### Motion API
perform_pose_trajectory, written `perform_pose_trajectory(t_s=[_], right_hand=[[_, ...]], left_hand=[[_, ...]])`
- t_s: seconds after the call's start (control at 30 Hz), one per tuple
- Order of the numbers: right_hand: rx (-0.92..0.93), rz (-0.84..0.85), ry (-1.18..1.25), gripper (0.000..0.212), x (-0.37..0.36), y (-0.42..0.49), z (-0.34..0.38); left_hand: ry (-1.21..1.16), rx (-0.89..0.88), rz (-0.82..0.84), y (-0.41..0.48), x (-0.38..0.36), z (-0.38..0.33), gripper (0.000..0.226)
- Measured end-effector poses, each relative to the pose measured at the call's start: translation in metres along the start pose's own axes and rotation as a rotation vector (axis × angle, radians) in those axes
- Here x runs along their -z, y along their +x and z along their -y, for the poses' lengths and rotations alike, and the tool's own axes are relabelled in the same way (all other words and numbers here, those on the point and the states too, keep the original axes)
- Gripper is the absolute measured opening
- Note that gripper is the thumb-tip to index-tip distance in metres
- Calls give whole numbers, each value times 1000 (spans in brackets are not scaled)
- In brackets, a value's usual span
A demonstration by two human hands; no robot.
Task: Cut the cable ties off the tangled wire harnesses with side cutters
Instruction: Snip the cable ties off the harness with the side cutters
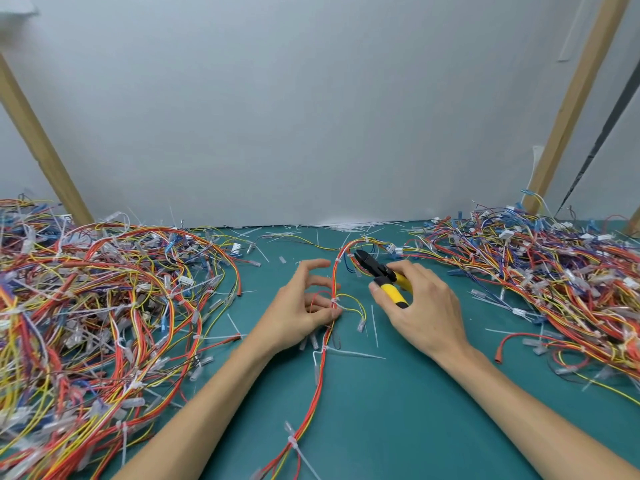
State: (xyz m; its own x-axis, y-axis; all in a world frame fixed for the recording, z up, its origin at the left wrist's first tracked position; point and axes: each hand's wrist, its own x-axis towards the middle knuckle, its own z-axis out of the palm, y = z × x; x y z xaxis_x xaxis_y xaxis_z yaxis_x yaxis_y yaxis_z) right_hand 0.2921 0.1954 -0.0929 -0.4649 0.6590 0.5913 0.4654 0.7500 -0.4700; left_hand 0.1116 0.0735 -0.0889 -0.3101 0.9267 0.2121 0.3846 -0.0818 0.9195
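Teal bench [398,410], left grip [301,310] pinching an orange wire harness [320,375] at a white cable tie [335,301], right grip [426,306] holding yellow-handled side cutters [375,268] — jaws parted, wire piles [104,306] either side

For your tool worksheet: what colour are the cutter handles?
The handles are yellow and black; head view.

A plain, pale grey wall [311,98] fills the back, and the light on it is soft and even, with no strong shadows. In front of it lies a flat blue-green table [398,417], and its far edge meets the wall. A light wood post [36,140] stands at the left and another post [577,98] stands at the right, both tipping outward toward the top in this wide view, and just right of the right post a thin dark bar [604,133] slants up the same way.
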Motion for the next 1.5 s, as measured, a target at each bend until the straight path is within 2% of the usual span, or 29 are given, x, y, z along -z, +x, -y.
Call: perform_pose_trajectory(t_s=[0.1, 0.2, 0.27, 0.37, 0.5, 0.6, 0.7, 0.77, 0.87, 1.0, 1.13, 1.27, 1.37, 1.5], right_hand=[[-5, 5, -5, 31, 1, 0, 0], [-7, 6, -8, 32, 1, 0, 1], [-8, 8, -12, 32, 2, 0, 1], [-9, 10, -15, 32, 1, 0, 1], [-11, 7, -3, 32, 1, 0, 1], [-7, -3, 4, 30, 1, 1, 1], [-6, -6, 14, 30, 1, 1, 0], [-5, -7, 15, 31, 1, 1, 0], [-8, -11, 8, 31, 1, 1, -1], [-42, -42, 2, 30, 2, 2, 0], [-63, -54, -16, 27, 1, 3, -1], [-104, -60, 16, 31, 1, 4, -2], [-151, -49, 62, 39, 2, 7, -4], [-208, -72, 154, 45, 4, 9, -7]], left_hand=[[275, -132, -22, -1, -3, 2, 73], [371, -133, 12, -2, 2, 2, 57], [356, -83, 57, -2, 7, 1, 58], [318, 1, 163, -2, 15, -2, 74], [115, 103, 278, 0, 25, -1, 75], [51, 86, 125, 1, 22, -8, 60], [185, -18, -118, 3, 20, -17, 36], [305, -121, -200, 3, 24, -22, 25], [389, -183, -140, 1, 32, -31, 21], [312, -204, -22, 2, 34, -42, 10], [357, -219, -98, 3, 27, -43, 17], [579, -235, -188, 3, 28, -36, 23], [756, -226, -253, -1, 23, -28, 36], [791, -274, -178, -1, 13, -11, 46]])
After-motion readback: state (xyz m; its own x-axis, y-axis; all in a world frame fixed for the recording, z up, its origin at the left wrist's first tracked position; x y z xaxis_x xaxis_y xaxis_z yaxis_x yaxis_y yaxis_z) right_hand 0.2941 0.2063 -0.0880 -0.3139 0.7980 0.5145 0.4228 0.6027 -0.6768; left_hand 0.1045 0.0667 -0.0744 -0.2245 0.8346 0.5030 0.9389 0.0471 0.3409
